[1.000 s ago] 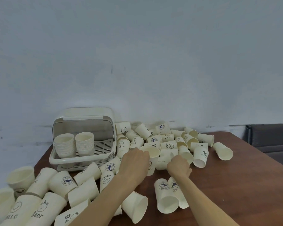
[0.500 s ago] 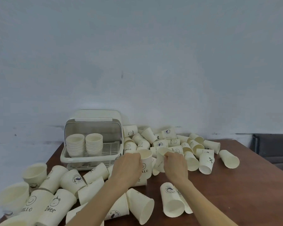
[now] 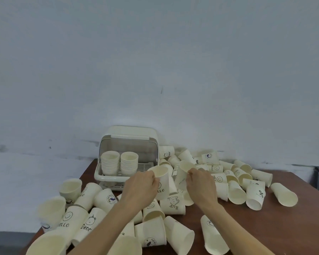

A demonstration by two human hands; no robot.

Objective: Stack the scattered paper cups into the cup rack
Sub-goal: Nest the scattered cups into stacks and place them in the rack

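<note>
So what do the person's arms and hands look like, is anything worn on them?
Both forearms are bare as far as the picture shows: no sleeves, gloves, watch or bands. The left hand and right hand show no rings on the visible side.

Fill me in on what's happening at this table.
A person is gathering paper cups. The left hand grips an upright HELLO cup, and the right hand holds a tilted cup beside it. The rack behind them already holds two stacks. Many loose cups lie scattered over the table.
</note>
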